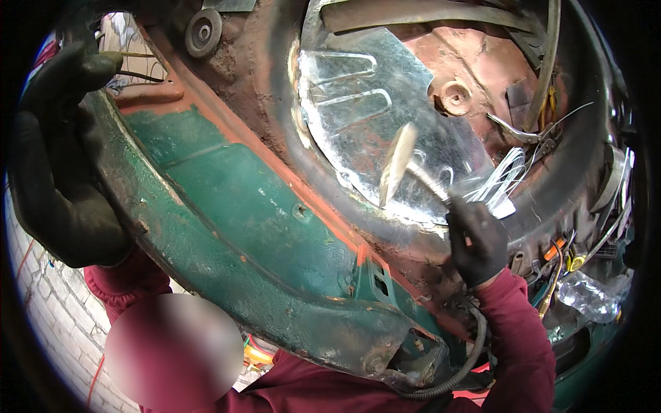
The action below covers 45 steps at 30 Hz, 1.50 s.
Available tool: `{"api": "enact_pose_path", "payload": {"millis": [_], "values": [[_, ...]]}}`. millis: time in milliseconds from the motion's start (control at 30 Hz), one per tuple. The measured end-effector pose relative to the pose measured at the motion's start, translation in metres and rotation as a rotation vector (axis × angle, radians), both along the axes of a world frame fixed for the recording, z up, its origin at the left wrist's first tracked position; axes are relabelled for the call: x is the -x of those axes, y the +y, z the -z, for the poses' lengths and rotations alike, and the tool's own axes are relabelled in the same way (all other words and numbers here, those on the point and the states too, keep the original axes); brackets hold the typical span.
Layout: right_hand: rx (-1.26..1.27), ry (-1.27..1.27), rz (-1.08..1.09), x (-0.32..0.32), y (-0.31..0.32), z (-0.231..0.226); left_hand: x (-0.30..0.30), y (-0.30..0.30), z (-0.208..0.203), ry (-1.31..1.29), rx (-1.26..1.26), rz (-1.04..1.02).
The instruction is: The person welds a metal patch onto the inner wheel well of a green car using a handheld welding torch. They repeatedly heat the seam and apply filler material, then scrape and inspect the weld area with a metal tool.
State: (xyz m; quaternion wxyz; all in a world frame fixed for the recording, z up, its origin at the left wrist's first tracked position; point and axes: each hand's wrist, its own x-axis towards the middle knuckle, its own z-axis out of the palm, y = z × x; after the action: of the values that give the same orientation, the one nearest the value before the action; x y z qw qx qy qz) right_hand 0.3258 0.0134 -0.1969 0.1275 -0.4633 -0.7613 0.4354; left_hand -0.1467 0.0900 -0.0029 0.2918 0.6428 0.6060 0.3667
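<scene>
A hammer [396, 167] with a pale, motion-blurred head is held by its ridged shaft in my right hand [475, 241], which wears a black glove. The head is over a shiny bare-metal sheet [441, 134] with pressed loop-shaped ridges, set in a round well of the car body. Whether the head touches the sheet, I cannot tell. My left hand [69, 179], in a black glove too, is at the outer edge of the green car body panel [255, 196]. Its fingers are bent and apart, with nothing visible between them.
A flap disc [204, 33] lies beyond the orange-brown seam. A bundle of thin white strips [506, 175] is beside the sheet. At right are a plastic bottle [591, 296], a yellow tape measure [577, 256] and cables. A dark hose [475, 351] curves by my right forearm.
</scene>
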Motion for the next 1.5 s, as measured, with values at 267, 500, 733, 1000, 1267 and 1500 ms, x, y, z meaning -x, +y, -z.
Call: {"api": "enact_pose_path", "payload": {"millis": [267, 500, 733, 1000, 1267, 1500], "values": [[-0.271, -0.197, 0.227, -0.052, 0.045, 0.031, -0.022, 0.012, 0.01, 0.269, -0.159, 0.072], [-0.312, -0.439, 0.211, -0.084, 0.044, 0.027, -0.03, 0.01, 0.013, 0.346, -0.179, -0.002], [-0.176, -0.349, 0.19, -0.103, 0.028, -0.058, -0.034, 0.008, 0.017, 0.264, -0.198, -0.095], [-0.225, -0.472, 0.371, -0.145, -0.011, -0.17, -0.03, 0.011, 0.032, 0.609, -0.397, 0.087], [-0.346, -0.769, 0.659, -0.209, -0.098, -0.261, -0.02, 0.016, 0.023, 0.179, -0.188, -0.093], [0.228, -0.704, 0.741, -0.235, -0.194, -0.271, -0.033, 0.02, 0.04, 0.195, -0.207, -0.091]]}}
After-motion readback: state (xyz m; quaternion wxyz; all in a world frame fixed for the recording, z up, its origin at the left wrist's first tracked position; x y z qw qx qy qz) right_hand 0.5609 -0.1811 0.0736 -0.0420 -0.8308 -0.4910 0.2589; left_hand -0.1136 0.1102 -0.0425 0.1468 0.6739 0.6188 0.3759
